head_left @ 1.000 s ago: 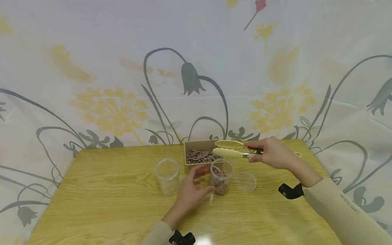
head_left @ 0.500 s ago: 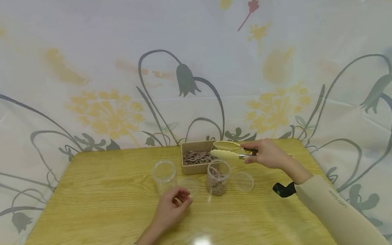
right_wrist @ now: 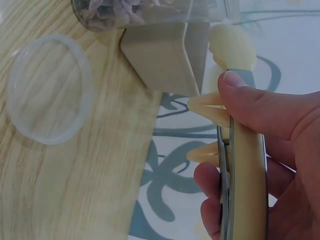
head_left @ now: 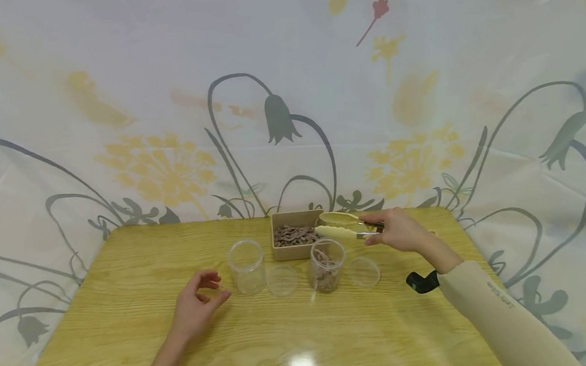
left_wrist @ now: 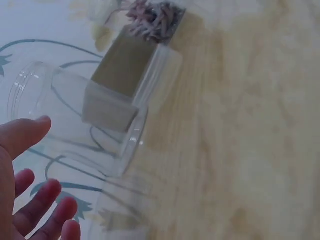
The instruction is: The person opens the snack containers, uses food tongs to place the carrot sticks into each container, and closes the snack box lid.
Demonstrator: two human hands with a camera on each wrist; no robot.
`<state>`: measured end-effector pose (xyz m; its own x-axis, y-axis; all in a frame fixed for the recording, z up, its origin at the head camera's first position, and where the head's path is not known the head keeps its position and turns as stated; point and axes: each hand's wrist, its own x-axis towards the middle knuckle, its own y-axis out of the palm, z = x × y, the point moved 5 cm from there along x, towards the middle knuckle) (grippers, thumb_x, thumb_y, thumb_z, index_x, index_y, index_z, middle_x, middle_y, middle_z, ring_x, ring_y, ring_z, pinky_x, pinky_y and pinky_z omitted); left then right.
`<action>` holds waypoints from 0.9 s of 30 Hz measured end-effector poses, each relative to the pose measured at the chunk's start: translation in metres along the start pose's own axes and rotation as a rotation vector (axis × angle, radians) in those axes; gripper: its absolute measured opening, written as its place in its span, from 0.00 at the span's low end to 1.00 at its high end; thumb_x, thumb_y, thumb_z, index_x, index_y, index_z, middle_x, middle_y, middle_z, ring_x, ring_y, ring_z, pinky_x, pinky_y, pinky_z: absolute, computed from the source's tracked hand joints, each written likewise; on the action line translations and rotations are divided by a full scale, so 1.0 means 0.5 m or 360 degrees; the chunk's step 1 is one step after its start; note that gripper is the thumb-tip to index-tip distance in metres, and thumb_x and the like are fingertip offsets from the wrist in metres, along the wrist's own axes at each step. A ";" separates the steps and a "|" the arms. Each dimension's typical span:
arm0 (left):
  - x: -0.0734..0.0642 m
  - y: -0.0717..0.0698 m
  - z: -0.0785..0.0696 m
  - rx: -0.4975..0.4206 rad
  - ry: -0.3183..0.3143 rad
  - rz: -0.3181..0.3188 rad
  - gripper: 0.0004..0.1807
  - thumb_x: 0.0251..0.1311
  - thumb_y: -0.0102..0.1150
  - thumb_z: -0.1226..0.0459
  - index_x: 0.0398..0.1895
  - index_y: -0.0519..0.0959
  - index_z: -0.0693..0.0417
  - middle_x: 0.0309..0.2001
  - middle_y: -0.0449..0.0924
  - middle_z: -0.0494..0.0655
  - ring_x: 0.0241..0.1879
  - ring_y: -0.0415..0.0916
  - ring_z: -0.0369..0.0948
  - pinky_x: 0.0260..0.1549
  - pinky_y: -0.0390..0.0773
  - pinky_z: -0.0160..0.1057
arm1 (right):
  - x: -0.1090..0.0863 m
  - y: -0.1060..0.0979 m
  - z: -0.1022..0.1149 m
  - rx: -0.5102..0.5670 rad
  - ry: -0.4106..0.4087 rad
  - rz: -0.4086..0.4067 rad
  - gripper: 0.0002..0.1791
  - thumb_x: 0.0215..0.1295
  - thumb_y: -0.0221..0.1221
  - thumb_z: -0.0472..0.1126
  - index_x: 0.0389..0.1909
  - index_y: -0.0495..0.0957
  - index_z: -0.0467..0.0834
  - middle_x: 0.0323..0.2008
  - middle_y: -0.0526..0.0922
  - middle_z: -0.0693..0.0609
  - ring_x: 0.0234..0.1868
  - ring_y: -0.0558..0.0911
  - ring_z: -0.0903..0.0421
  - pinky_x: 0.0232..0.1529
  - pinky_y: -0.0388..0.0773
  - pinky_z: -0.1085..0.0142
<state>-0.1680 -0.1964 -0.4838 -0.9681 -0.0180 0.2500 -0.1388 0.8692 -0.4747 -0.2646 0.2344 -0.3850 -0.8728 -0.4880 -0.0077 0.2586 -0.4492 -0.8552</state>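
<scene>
My right hand (head_left: 402, 230) grips a pair of tongs (head_left: 338, 232) with pale yellow tips and metal-edged handles. Their tips stand apart above the right rim of a beige box (head_left: 291, 253), which holds brownish, twisted short strips (head_left: 294, 235). In front of the box stands a clear jar (head_left: 326, 277) partly filled with the same strips. My left hand (head_left: 195, 308) is to the left of a second clear jar (head_left: 248, 265), its fingers loosely bent and touching nothing. In the left wrist view that jar (left_wrist: 65, 112) appears just beyond the thumb, with nothing visible inside.
One clear round lid (head_left: 282, 281) lies between the two jars, another lid (head_left: 364, 272) to the right of the filled jar. All stand on a wood-grain table (head_left: 263, 338). A flower-printed cloth (head_left: 165, 101) hangs along its back edge.
My left hand has let go of the filled jar and moved left, past the lid and the second jar. The right hand with the tongs has stayed nearly still.
</scene>
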 end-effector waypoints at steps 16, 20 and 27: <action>0.069 0.066 -0.042 -0.0226 0.0087 0.0158 0.51 0.50 0.78 0.65 0.75 0.58 0.55 0.69 0.66 0.57 0.66 0.63 0.54 0.60 0.66 0.61 | 0.052 -0.003 0.029 -0.0109 -0.0031 0.0117 0.31 0.61 0.70 0.42 0.63 0.75 0.34 0.53 0.83 0.39 0.36 0.83 0.55 0.39 0.80 0.55; 0.072 0.073 -0.047 -0.0260 0.0089 0.0146 0.50 0.49 0.78 0.65 0.74 0.60 0.54 0.66 0.71 0.56 0.65 0.66 0.54 0.60 0.67 0.61 | 0.067 -0.006 0.035 -0.0143 -0.0053 0.0165 0.32 0.59 0.71 0.43 0.63 0.76 0.35 0.47 0.85 0.40 0.29 0.79 0.55 0.34 0.75 0.59; 0.076 0.084 -0.052 -0.0267 0.0099 0.0167 0.48 0.47 0.79 0.65 0.73 0.64 0.52 0.62 0.72 0.61 0.62 0.68 0.53 0.57 0.69 0.60 | 0.095 -0.009 0.054 -0.0254 -0.0068 0.0299 0.32 0.59 0.71 0.43 0.63 0.76 0.36 0.55 0.82 0.39 0.31 0.81 0.54 0.40 0.76 0.58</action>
<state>-0.2051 -0.1476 -0.4724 -0.9599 0.1032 0.2605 0.0042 0.9349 -0.3550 -0.2960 0.1931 -0.3675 -0.7965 -0.5844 -0.1552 0.3431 -0.2255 -0.9118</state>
